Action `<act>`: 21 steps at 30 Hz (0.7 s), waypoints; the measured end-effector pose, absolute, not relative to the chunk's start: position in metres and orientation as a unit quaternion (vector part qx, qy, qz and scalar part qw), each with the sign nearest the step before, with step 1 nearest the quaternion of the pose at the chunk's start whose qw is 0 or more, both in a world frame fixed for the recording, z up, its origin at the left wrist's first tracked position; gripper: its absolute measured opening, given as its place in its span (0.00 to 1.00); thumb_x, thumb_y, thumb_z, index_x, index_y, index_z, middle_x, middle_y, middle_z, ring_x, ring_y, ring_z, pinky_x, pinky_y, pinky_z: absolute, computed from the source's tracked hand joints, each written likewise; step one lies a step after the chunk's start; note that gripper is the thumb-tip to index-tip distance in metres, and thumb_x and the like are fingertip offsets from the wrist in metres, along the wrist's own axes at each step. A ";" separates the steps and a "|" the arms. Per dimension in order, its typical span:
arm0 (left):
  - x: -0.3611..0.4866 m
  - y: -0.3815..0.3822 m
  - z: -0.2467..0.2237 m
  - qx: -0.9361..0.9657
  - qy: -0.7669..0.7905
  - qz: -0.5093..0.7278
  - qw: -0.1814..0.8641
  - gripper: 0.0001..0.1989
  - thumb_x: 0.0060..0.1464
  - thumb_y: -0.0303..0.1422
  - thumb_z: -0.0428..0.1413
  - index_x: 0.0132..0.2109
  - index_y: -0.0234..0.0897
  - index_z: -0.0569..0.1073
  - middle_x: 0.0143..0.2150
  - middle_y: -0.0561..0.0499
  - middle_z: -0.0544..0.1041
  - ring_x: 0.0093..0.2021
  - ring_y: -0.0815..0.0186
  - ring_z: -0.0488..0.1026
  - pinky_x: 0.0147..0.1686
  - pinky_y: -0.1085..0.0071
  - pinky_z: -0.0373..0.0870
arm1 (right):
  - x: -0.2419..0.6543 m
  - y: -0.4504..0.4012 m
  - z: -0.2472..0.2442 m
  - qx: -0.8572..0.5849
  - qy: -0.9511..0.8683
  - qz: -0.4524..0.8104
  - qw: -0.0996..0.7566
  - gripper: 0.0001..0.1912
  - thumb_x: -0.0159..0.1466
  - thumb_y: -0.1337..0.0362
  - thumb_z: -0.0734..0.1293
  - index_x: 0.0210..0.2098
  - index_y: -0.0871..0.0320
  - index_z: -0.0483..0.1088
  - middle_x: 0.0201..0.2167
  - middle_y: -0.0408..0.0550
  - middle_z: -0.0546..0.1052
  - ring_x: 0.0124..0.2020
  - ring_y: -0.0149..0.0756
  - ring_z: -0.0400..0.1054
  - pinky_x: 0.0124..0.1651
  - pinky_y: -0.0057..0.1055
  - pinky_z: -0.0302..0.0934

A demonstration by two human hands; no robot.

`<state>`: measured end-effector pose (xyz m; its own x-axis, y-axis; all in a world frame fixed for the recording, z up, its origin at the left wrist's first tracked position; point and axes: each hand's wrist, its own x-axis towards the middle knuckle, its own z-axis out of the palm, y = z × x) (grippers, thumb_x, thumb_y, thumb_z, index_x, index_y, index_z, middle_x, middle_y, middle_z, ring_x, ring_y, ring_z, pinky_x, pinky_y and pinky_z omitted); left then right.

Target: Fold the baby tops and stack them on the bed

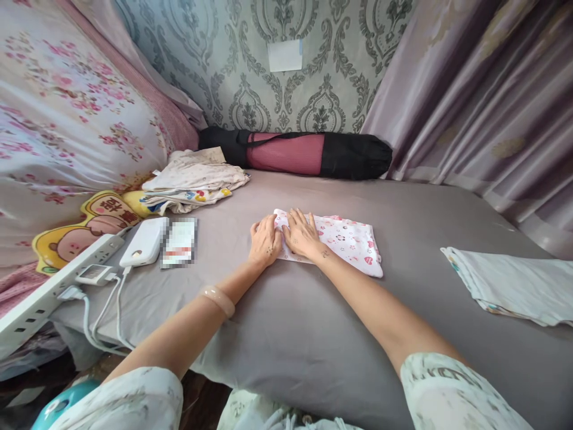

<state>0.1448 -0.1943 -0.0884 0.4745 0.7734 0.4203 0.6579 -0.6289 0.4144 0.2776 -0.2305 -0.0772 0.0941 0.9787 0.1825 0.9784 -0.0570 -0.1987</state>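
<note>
A folded white cloth (351, 242) with pink hearts and flowers lies flat on the grey bed sheet in front of me. Its left end is partly covered by my hands. My right hand (302, 236) rests palm down on the cloth, fingers stretched out and slightly spread. Close beside it, my left hand (266, 240) lies at the cloth's left edge, fingers forward and a little bent, thumb towards the right hand. Nothing shows gripped in either hand.
At the right lies another folded pale cloth (514, 286). A pile of folded clothes (192, 176) is at the back left. Nearer are a white power bank (145, 242), a blurred card-like item (179, 242) and a power strip (58, 278) with cables. A black and pink rolled bag (286, 154) lies along the wall.
</note>
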 end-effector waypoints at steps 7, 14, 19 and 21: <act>0.144 -0.194 -0.088 0.829 0.453 0.303 0.121 0.22 0.62 0.32 0.38 0.61 0.34 0.61 0.60 0.40 0.70 0.62 0.60 0.65 0.63 0.57 0.51 | 0.269 -0.216 -0.087 -0.726 -0.676 0.035 0.121 0.31 0.71 0.57 0.47 0.69 0.65 0.51 0.69 0.54 0.54 0.70 0.44 0.43 0.69 0.46 0.33; 0.144 -0.195 -0.086 0.826 0.451 0.316 0.117 0.22 0.67 0.36 0.34 0.61 0.35 0.61 0.59 0.40 0.71 0.61 0.61 0.65 0.62 0.58 0.53 | 0.262 -0.213 -0.077 -0.714 -0.693 0.019 0.092 0.30 0.70 0.60 0.49 0.68 0.67 0.51 0.71 0.58 0.50 0.71 0.47 0.38 0.69 0.53 0.29; 0.143 -0.194 -0.088 0.827 0.443 0.325 0.121 0.23 0.67 0.38 0.33 0.61 0.37 0.62 0.60 0.41 0.71 0.61 0.61 0.65 0.62 0.57 0.53 | 0.251 -0.209 -0.081 -0.693 -0.715 0.033 0.088 0.31 0.69 0.60 0.53 0.69 0.64 0.50 0.71 0.57 0.48 0.71 0.46 0.39 0.69 0.52 0.34; 0.142 -0.194 -0.088 0.831 0.435 0.324 0.121 0.23 0.67 0.38 0.33 0.61 0.37 0.62 0.60 0.41 0.71 0.62 0.61 0.65 0.63 0.56 0.52 | 0.251 -0.209 -0.082 -0.692 -0.715 0.035 0.090 0.31 0.69 0.59 0.53 0.69 0.64 0.50 0.71 0.57 0.48 0.71 0.46 0.40 0.69 0.52 0.34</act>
